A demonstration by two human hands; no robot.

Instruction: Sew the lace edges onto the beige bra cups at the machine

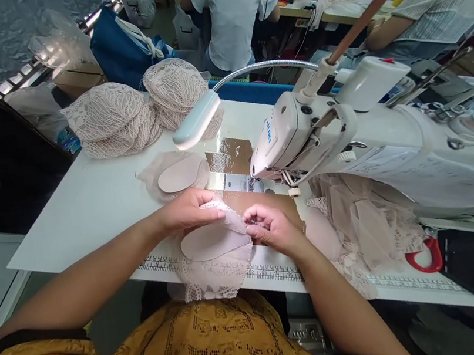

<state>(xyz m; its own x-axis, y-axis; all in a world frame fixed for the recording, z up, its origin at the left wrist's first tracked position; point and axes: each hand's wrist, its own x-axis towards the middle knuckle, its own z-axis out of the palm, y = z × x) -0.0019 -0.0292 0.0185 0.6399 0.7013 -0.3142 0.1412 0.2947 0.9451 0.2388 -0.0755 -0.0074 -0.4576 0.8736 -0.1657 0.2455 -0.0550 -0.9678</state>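
My left hand (pixel 188 209) presses down on the top edge of a beige lace bra cup piece (pixel 216 258) that lies at the front edge of the white sewing table (pixel 90 205). A smooth oval foam pad (pixel 211 242) sits on the lace. My right hand (pixel 271 227) pinches the right tip of the lace and pad. Both hands are just in front of the needle of the white sewing machine (pixel 348 143).
Another pad on mesh (pixel 178 174) lies behind my hands. Stacks of lace cups (pixel 121 117) sit at the back left. A gooseneck lamp (pixel 197 121) hangs over the table. Loose lace pieces (pixel 360 224) and red-handled scissors (pixel 425 259) lie at the right. Other people sit at tables behind.
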